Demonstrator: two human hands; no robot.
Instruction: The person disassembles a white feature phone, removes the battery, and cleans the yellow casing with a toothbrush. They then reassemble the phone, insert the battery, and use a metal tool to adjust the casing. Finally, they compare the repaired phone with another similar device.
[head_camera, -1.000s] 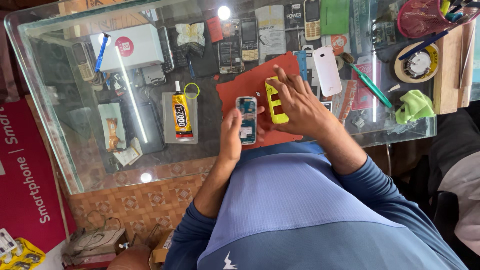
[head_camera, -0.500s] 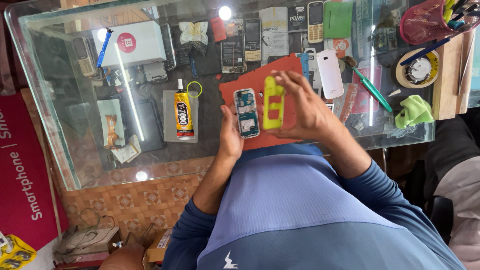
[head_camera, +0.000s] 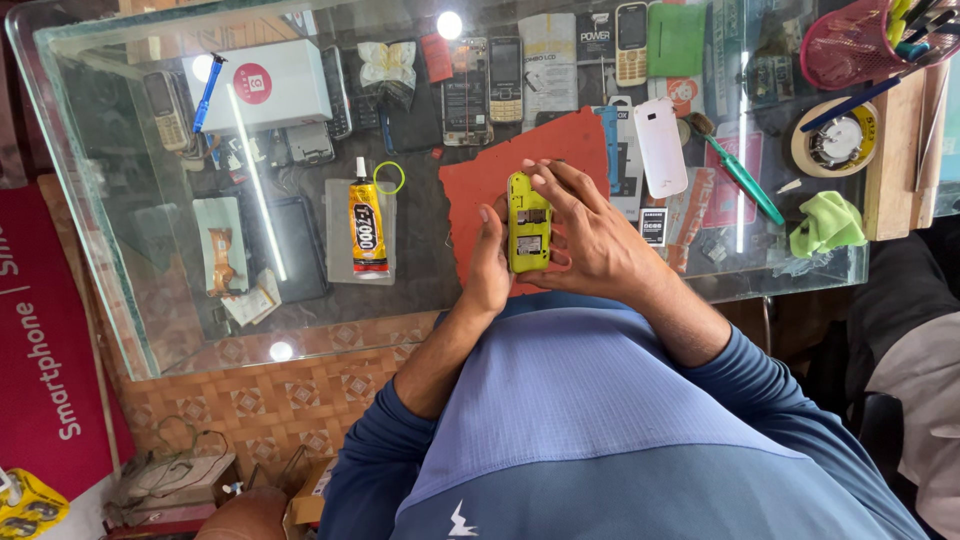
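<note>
Both hands (head_camera: 560, 240) cup, seemingly grip, the yellow phone frame (head_camera: 528, 222).

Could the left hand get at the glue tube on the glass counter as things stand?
Probably yes: the glue tube lies unobstructed beside the left hand, but that hand's grip is busy with the yellow phone frame.

phone parts: circuit board and yellow-green phone frame (head_camera: 528, 222), held apart earlier, now brought together, board hidden behind frame | left hand (head_camera: 490, 262): shifted right to the frame's left edge | right hand (head_camera: 588, 235): fingers now curled over frame top and right side
</note>
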